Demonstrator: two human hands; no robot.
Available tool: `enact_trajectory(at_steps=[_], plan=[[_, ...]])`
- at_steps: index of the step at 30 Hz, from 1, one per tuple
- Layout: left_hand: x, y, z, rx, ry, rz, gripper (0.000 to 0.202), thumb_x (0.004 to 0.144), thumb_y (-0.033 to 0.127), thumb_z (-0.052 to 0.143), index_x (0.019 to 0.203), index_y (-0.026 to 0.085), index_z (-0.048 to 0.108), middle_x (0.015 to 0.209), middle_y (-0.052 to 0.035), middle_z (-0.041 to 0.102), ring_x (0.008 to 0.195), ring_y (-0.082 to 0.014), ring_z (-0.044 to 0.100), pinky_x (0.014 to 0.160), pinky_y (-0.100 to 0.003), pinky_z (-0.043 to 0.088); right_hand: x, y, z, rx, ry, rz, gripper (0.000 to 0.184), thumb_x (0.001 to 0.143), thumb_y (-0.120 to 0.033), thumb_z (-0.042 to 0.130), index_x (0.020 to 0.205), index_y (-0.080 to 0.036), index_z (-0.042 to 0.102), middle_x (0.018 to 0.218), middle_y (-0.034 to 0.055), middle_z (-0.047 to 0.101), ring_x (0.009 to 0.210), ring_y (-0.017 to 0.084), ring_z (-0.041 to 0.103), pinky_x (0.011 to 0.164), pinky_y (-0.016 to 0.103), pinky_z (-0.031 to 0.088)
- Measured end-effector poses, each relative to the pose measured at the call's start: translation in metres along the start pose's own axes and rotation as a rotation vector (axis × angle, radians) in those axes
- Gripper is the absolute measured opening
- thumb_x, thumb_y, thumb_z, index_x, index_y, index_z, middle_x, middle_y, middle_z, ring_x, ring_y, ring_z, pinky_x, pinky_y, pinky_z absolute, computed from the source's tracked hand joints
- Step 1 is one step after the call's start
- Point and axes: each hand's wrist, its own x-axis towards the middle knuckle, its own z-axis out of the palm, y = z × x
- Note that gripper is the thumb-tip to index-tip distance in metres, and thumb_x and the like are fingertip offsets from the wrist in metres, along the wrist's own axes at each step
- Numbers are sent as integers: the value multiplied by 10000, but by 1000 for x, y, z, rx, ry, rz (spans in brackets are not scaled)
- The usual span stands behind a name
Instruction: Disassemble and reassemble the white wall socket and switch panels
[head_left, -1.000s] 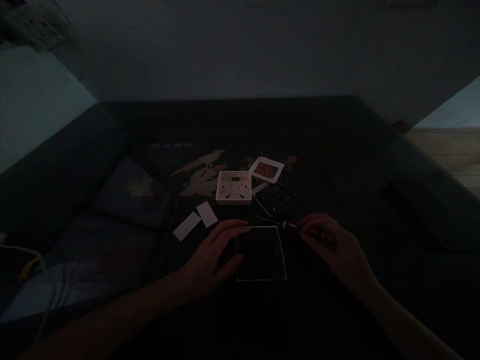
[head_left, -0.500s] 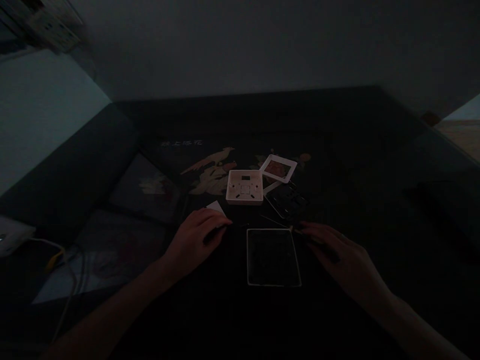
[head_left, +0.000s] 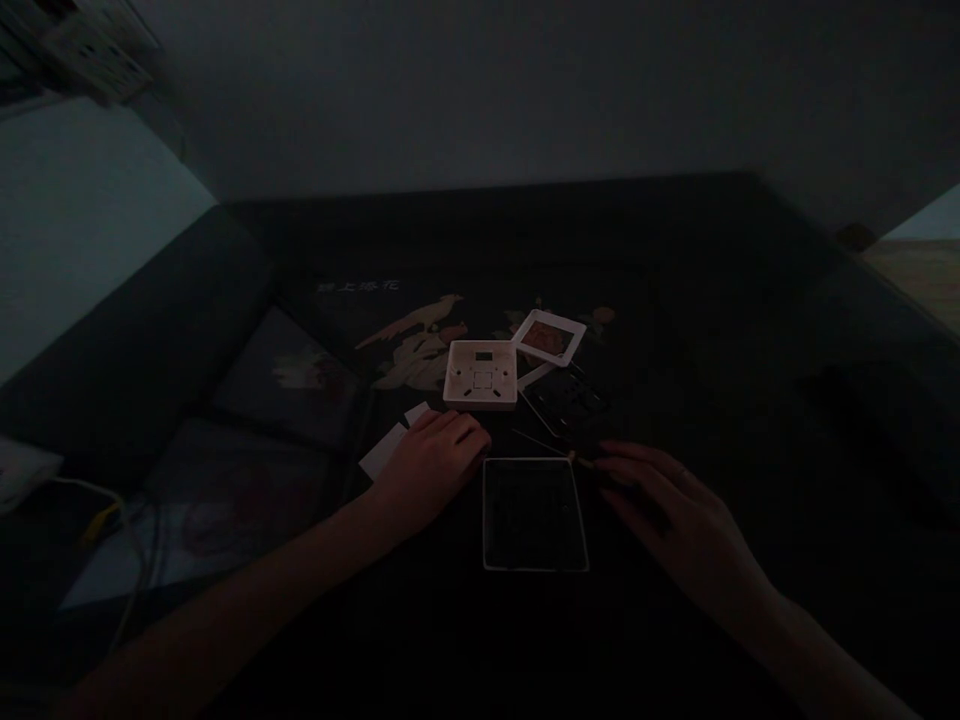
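Note:
My right hand [head_left: 671, 500] is closed around a screwdriver [head_left: 583, 463], whose thin shaft points left, above the far edge of a square dark panel with a pale rim [head_left: 534, 515]. Just left of that panel, my left hand [head_left: 439, 455] rests low over the table with its fingers curled together; whatever they hold, if anything, is hidden. Beyond it sits an open white wall box [head_left: 480, 400] with slots in its floor. Two flat white pieces [head_left: 384, 450] lie partly beside and behind my left hand.
A white rectangular frame [head_left: 570, 345] lies behind a dark-backed plate [head_left: 566, 400], right of the wall box. The dark table [head_left: 697, 300] carries a printed bird and flowers. A white cable [head_left: 139, 545] hangs at the left; a wall [head_left: 480, 100] stands behind.
My left hand has moved right, toward the panel's far left corner, uncovering more of the white pieces. It now covers the spot where a small thin item lay. The right hand keeps the screwdriver.

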Motion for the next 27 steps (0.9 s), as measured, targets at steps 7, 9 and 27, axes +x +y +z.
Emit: enact_trajectory(at_steps=[7, 9, 27], plan=[[-8, -7, -12, -124, 151, 2, 84, 950, 148, 576, 985, 165, 650, 935, -48, 732, 860, -198, 689, 805, -347, 533, 1, -3, -1, -18, 119, -104, 170, 932, -196, 574, 1070, -192, 673, 1084, 117, 714, 987, 234, 710, 833, 389, 623], [-13, -5, -23, -240, 237, -14, 136, 944, 146, 594, 1059, 182, 656, 985, -35, 733, 895, -165, 694, 808, -291, 541, 1, -6, -2, -4, 125, -125, 166, 931, -186, 577, 1074, -186, 662, 1077, 118, 714, 987, 224, 710, 834, 366, 621], [-32, 28, -4, -653, 433, 31, 51, 919, 164, 658, 893, 170, 701, 824, -38, 744, 763, -136, 712, 710, -224, 579, -5, -25, 10, 4, -213, -194, 715, 794, -285, 771, 1393, -191, 391, 1445, 258, 499, 1304, 380, 551, 945, 572, 561]])
